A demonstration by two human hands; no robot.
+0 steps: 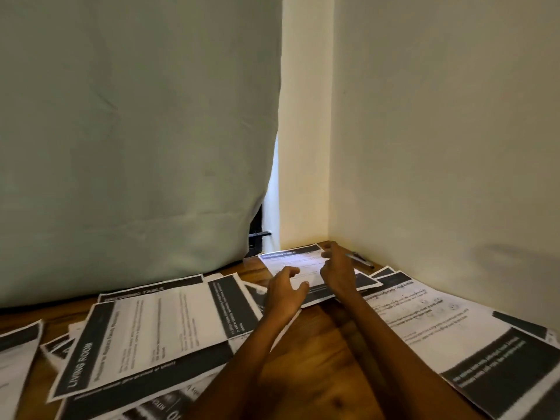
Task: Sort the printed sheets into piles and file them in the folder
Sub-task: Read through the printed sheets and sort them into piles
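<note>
We see a pale green curtain (pixel 136 147) and cream walls (pixel 439 131) meeting at the wooden worktop's (pixel 318 359) far right corner. Printed sheets (pixel 424 325) litter it; one reads "LIVING ROOM" (pixel 80 365). There our left hand (pixel 286 294), fingers loosely curled, and right hand (pixel 338 272) touch a sheet (pixel 295 262) beside a pen (pixel 359 258).

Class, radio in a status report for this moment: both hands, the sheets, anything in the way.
Left hand and right hand on far sheet, grip unclear. Other printed sheets spread over wooden table. Pen lies beside right hand. No folder in view.
</note>
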